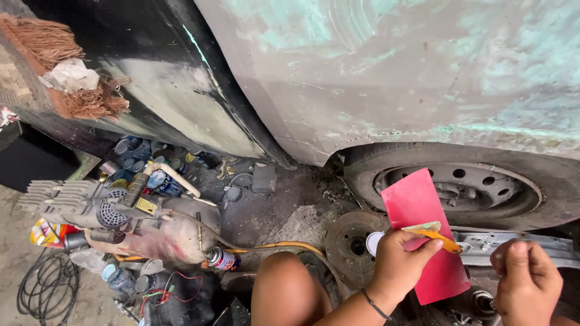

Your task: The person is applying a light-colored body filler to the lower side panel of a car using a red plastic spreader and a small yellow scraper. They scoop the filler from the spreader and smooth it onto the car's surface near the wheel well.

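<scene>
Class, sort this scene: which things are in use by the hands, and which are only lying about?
In use: left hand, red card, yellow spreader, right hand.

Lying about: air compressor, spray can, coiled cable, brake drum.

soft, even daylight falls from above and washes over the sanded grey-green car body panel [393, 66], which is bright and flat with no hard glare. the glossy black panel [121, 54] carries a pale reflection. deep shadow fills the wheel arch around the dusty black tyre [465, 181] and the lower left corner. focus is sharp at the centre; wide-angle bending curves the edges, where detail goes slightly soft.
</scene>
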